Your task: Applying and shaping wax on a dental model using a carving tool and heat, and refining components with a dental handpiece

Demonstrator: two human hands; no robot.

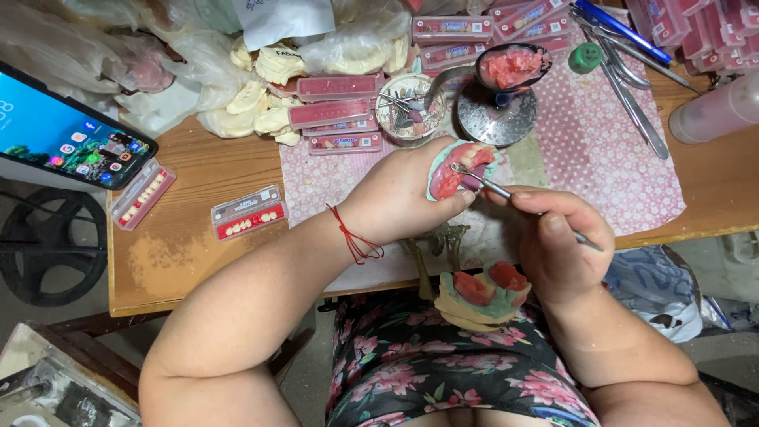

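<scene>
My left hand grips a dental model, a pale green cast with pink wax and a row of teeth, held over the table's front edge. In my right hand is a thin metal wax tool whose tip touches the pink wax on the model. A red string is tied round my left wrist. Below the hands, on my lap, a second green cast with pink wax sits on a metal articulator frame.
A wooden table carries a pink patterned cloth, red trays of artificial teeth, plaster casts in plastic bags, a round tin, a metal spoon of pink wax on a stand, a phone and long metal tools.
</scene>
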